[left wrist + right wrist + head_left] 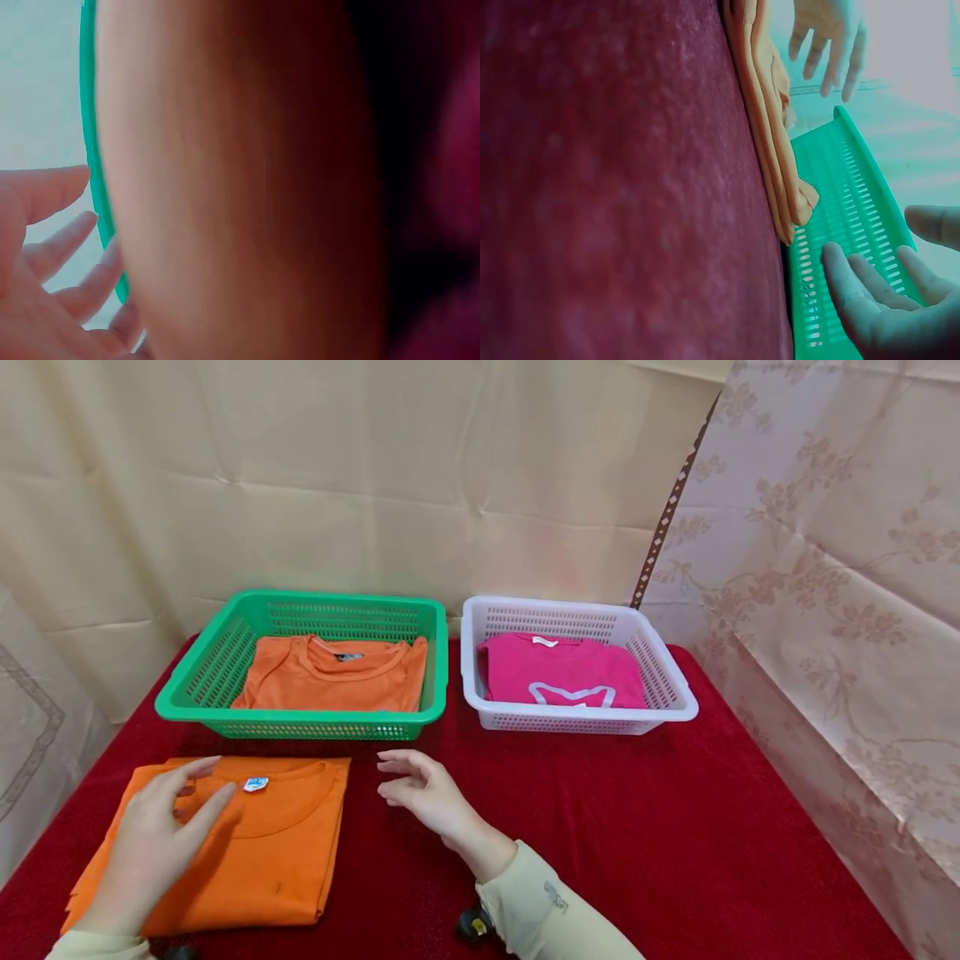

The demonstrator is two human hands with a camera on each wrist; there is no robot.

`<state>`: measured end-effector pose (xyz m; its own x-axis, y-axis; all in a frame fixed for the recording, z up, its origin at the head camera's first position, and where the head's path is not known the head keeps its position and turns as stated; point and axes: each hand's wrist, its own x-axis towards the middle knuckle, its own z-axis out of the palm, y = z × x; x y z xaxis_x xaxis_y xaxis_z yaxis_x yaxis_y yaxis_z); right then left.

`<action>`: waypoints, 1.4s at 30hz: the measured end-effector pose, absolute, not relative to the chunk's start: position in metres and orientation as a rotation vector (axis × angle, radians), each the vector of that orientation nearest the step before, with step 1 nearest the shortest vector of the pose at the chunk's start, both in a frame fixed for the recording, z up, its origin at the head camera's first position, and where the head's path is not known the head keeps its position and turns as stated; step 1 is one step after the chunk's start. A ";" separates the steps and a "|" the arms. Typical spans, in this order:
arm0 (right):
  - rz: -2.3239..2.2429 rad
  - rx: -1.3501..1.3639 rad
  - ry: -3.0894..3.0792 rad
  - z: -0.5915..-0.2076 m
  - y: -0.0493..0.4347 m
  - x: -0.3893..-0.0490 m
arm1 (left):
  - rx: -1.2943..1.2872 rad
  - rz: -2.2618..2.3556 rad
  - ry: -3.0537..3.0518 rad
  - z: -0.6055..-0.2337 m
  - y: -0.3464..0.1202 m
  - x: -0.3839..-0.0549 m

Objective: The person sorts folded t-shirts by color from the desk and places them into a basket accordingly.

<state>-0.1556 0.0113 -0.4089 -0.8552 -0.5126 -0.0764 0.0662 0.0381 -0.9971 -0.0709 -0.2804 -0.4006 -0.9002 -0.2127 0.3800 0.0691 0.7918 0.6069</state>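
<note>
A folded orange T-shirt [262, 868] with a white-and-blue neck label lies on the red cloth at the front left. Over its left part hangs my left hand [153, 835], thumb and fingers spread with nothing between them. My right hand [431, 797] hovers to the right of the shirt, fingers loosely bent and holding nothing. From the side, the right wrist view shows the shirt's stacked layers [761, 127] between the two hands. Blurred orange fabric [225, 180] fills much of the left wrist view, beside the left hand's fingers.
Behind the shirt stands a green basket [300, 716] containing a lighter orange T-shirt [345, 685]. To its right, a white basket [577, 717] holds a folded pink shirt [562, 664]. Red cloth [637, 827] covers the table, and curtains [360, 468] hang behind and at the sides.
</note>
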 end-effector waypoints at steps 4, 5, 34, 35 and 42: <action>-1.858 -0.416 1.874 -0.412 0.008 -0.155 | 0.101 -0.839 -2.643 -0.403 -0.295 -0.069; -1.859 -0.408 1.866 -0.412 0.007 -0.154 | 0.103 -0.831 -2.669 -0.403 -0.298 -0.069; -1.894 -0.218 1.575 -0.420 -0.021 -0.147 | 0.283 -0.694 -3.124 -0.415 -0.365 -0.076; -1.889 -0.222 1.562 -0.421 -0.022 -0.147 | 0.297 -0.684 -3.142 -0.415 -0.366 -0.077; -1.847 -0.221 1.537 -0.426 -0.030 -0.150 | 0.292 -0.740 -3.129 -0.422 -0.372 -0.082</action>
<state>-0.1500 -0.0304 -0.4261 -0.7314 -0.6116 -0.3016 0.4076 -0.0375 -0.9124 -0.0816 -0.3721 -0.4224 -0.9799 -0.1553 -0.1251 -0.1949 0.8789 0.4355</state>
